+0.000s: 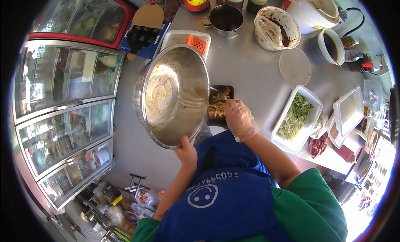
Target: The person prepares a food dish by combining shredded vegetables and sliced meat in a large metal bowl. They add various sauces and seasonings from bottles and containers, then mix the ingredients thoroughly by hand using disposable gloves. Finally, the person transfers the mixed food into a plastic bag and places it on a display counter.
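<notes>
My left hand point(187, 153) grips the near rim of a large stainless steel mixing bowl point(190, 117). The bowl is tilted towards the tray side, and smears of pale residue coat its inside. Beside its right rim sits a black plastic food tray point(229, 89) at the counter's front edge. Shredded, sauced food point(218, 106) fills much of the tray, part of which the bowl covers. In a clear disposable glove, my right hand point(240, 120) is over the tray's right side with curled fingers at the food. Its fingertips are hidden, so a hold on food is unclear.
On the steel counter point(243, 64) are a white tray of sliced green onions point(295, 117), a round lid point(295, 66), a sauce tub point(278, 29), a metal pot point(226, 20) and a white bin with an orange perforated piece point(196, 44). Glass-door fridges point(65, 79) stand left.
</notes>
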The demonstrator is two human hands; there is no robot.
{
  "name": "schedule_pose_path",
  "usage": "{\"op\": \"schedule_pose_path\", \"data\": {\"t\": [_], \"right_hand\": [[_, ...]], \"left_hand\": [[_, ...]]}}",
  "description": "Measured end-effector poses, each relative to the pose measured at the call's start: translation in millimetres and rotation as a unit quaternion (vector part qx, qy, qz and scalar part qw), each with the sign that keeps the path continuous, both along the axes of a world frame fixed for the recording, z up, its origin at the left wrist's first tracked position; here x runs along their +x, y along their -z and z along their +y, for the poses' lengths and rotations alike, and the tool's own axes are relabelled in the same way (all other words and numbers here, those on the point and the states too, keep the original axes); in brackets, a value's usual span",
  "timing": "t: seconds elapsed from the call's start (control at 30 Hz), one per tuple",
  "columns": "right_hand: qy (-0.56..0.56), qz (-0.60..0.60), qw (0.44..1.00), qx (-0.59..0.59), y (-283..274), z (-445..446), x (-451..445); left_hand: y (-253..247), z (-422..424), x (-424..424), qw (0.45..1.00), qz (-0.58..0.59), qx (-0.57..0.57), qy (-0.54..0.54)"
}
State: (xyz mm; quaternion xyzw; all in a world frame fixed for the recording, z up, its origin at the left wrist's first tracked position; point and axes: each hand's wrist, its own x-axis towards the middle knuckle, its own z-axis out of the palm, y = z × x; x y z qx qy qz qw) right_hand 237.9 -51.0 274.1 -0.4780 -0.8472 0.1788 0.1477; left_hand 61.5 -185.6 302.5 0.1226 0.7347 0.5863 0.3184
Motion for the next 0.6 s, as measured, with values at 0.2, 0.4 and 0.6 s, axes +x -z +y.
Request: {"op": "schedule_pose_path", "data": {"t": [0.2, 0.4, 0.6], "right_hand": [[-0.052, -0.081, 0.993, -0.062, 5, -7, 1], [-0.142, -0.184, 0.966, -0.117, -8, 26, -8], [-0.234, -0.167, 0.938, -0.192, -31, 56, -8]], "left_hand": [[13, -10, -4, 0.999, 0.035, -0.002, 0.021], [-1, 0, 0, 0.999, 0.038, -0.007, 0.009], [17, -14, -15, 0.998, 0.037, -0.01, 0.049]]}}
